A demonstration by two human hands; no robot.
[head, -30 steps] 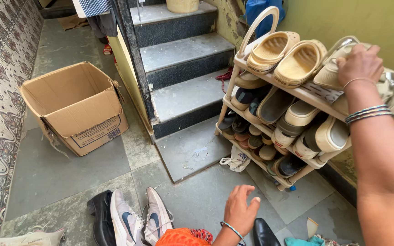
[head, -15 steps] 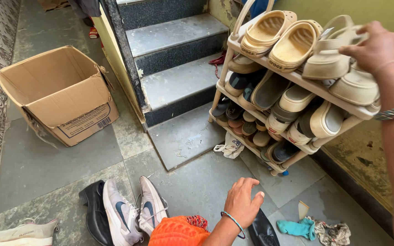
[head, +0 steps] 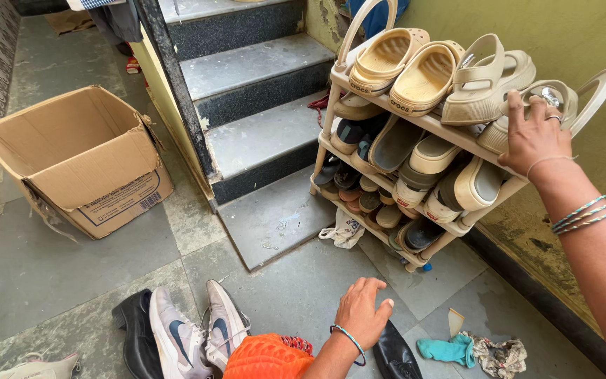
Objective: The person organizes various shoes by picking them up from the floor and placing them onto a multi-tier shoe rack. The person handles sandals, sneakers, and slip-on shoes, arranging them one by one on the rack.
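A beige strapped sandal point(head: 527, 116) lies on the top tier of the shoe rack point(head: 415, 119), at about two o'clock in the view, and the right hand point(head: 534, 137) rests on it with fingers spread and laid flat over the straps, pressing rather than closing around it. Just beside this sandal, toward eleven o'clock from it, a second beige sandal point(head: 489, 81) sits tilted on the same tier with its heel strap raised. Further along at the same bearing, a pair of cream clogs point(head: 405, 67) lie side by side, soles angled toward the camera. The lower tiers of the rack are packed with shoes set on edge. The left hand point(head: 362, 312) hangs low at six o'clock, palm down, fingers loosely curled and part open, holding nothing; it hovers just above the grey tiled floor point(head: 303, 281), with the toe of a black shoe point(head: 394, 358) just beside it at five o'clock. At seven o'clock a pair of white sneakers point(head: 198, 333) lies next to another black shoe point(head: 131, 337). A teal sock point(head: 447, 349) and a crumpled cloth point(head: 503, 354) lie at five o'clock. An open cardboard box point(head: 82, 158) stands at ten o'clock, and grey steps point(head: 261, 91) rise at twelve o'clock.
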